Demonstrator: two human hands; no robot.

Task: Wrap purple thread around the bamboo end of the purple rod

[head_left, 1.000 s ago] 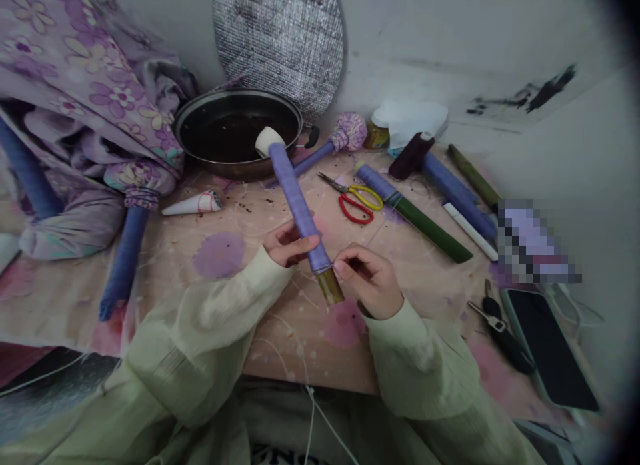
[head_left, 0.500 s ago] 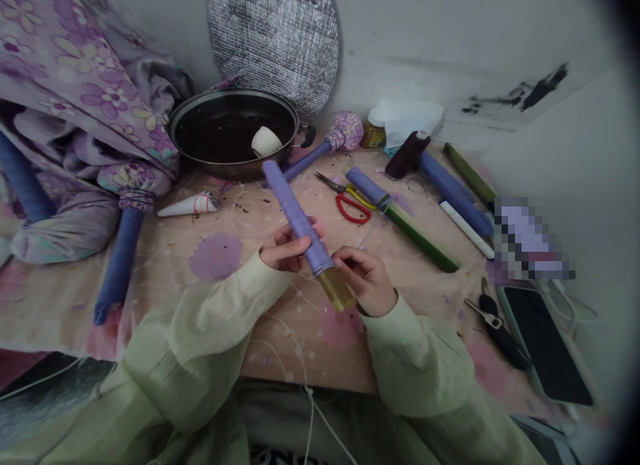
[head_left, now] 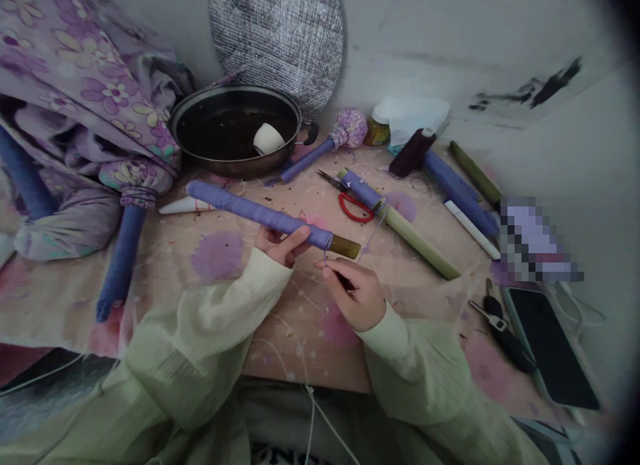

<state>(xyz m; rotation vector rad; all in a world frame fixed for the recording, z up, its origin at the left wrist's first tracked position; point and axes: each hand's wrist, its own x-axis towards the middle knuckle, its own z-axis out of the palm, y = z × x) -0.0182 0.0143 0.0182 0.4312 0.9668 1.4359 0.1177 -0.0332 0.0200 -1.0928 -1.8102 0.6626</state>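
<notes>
A stick wrapped in purple cloth point(head_left: 250, 212), bare and olive-green at its right end, lies nearly level in my left hand point(head_left: 283, 244), whose fingers and thumb close around it. Just below the end of the wrap, my right hand point(head_left: 356, 288) pinches a thin purple thread point(head_left: 326, 254) coming off the cloth. Another thin strand runs from near there up to a second stick point(head_left: 420, 242), pale green and partly wrapped in purple. Scissors with a red handle point(head_left: 356, 208) lie beside that second stick, partly covered by it.
Behind stands a dark wok point(head_left: 235, 162) holding a white cup point(head_left: 269, 140). A dark thread spool point(head_left: 413, 152), more purple-wrapped sticks point(head_left: 457, 192), keys point(head_left: 500, 325) and a phone point(head_left: 550, 345) lie right. Floral cloth bundles point(head_left: 115, 98) fill the left. A white cone point(head_left: 183, 206) lies partly behind the held stick.
The held stick has swung from steep to nearly level, its far end going left. My right hand has drawn slightly down from it with the thread. The second stick has rolled, showing its pale side.
</notes>
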